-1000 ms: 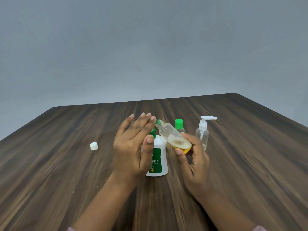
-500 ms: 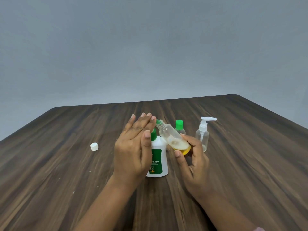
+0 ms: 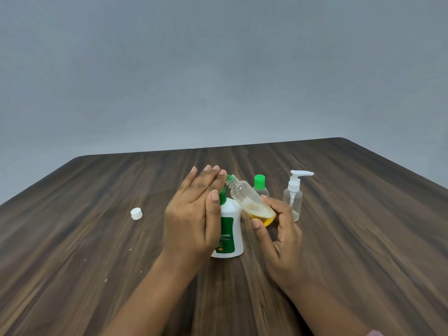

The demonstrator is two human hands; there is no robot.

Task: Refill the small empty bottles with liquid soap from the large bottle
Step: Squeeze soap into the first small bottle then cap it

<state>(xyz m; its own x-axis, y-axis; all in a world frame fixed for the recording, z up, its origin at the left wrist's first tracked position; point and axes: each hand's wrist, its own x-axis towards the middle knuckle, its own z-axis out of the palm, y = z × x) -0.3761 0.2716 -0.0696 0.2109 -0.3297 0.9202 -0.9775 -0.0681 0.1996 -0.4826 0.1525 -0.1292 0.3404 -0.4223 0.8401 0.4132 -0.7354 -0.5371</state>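
My right hand (image 3: 278, 229) grips a small clear bottle (image 3: 249, 200) by its base. The bottle tilts up to the left, uncapped, with yellow soap pooled at the bottom. My left hand (image 3: 194, 214) is held flat with straight fingers, its fingertips close to the bottle's open neck. Behind my left hand stands the large white soap bottle (image 3: 230, 229) with a green label and green top, partly hidden. A small clear bottle with a green cap (image 3: 260, 187) and a clear pump bottle (image 3: 294, 195) stand upright behind my right hand.
A loose white cap (image 3: 136, 213) lies on the dark wooden table (image 3: 363, 238) to the left of my hands. A plain grey wall rises beyond the table's far edge.
My left hand has straightened and shifted a little right, with the thumb now drawn in against the fingers. The tilted bottle in my right hand has barely moved.
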